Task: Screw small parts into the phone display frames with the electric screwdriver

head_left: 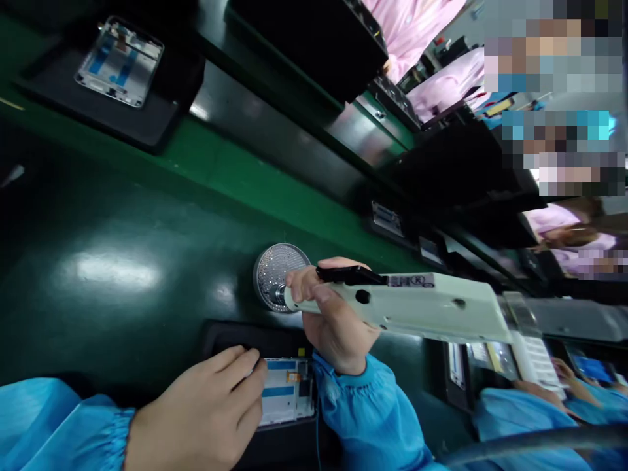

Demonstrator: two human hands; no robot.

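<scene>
My right hand is wrapped round a pale green electric screwdriver with a black lever along its side. Its metal bit end points into a round dish full of tiny screws. Below the dish, a phone frame with blue strips and an orange flex piece lies in a black holder. My left hand rests over the frame's left end, fingers bent onto its edge. The thumb is hidden, and the hand covers that end of the frame.
Another phone frame lies on a black pad at upper left. More frames sit along the green bench to the right. Across it are people in pink sleeves; a co-worker's blue sleeve is at right. A grey cable crosses lower right.
</scene>
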